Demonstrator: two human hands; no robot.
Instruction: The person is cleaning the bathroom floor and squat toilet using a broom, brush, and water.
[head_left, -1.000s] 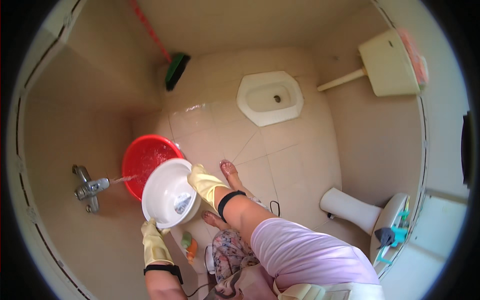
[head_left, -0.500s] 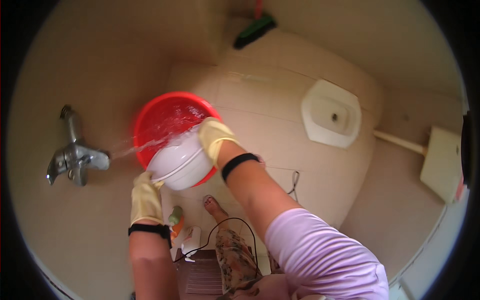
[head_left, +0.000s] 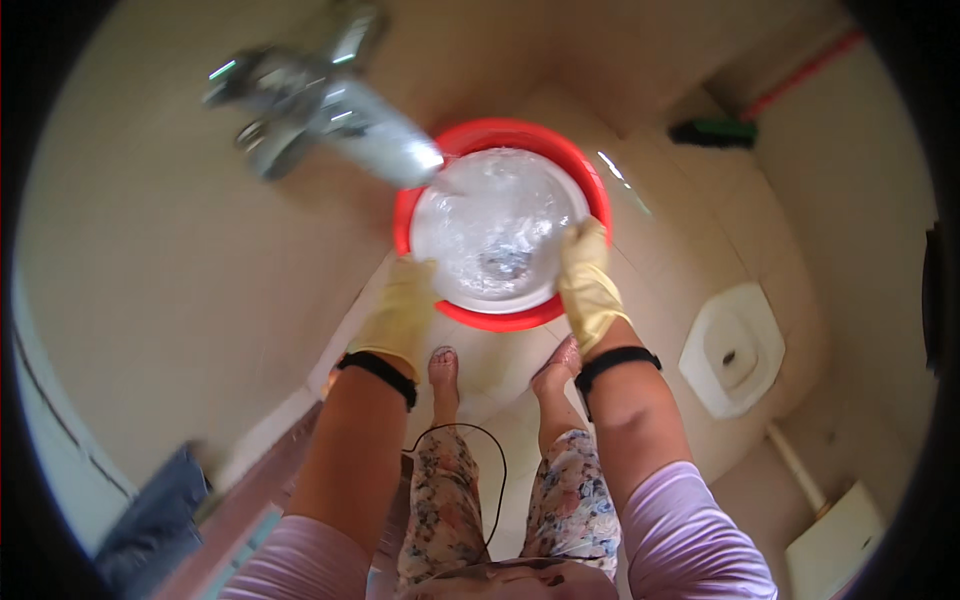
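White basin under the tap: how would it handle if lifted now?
Probably heavy for its size: there's water in the white basin below the faucet. Likely to slosh or spill if tilted, given the wide open top and rippled surface. Wetness may make it slippery.

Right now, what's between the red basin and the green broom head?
The head view shows tiled floor, with a bright glint, between the red basin and broom head.

The white basin [head_left: 490, 303], tilted half a second ago, is now lying level over the red tub [head_left: 505, 323]. Water [head_left: 505, 195] from the tap [head_left: 375, 130] is now splashing into the white basin, no longer into the tub.
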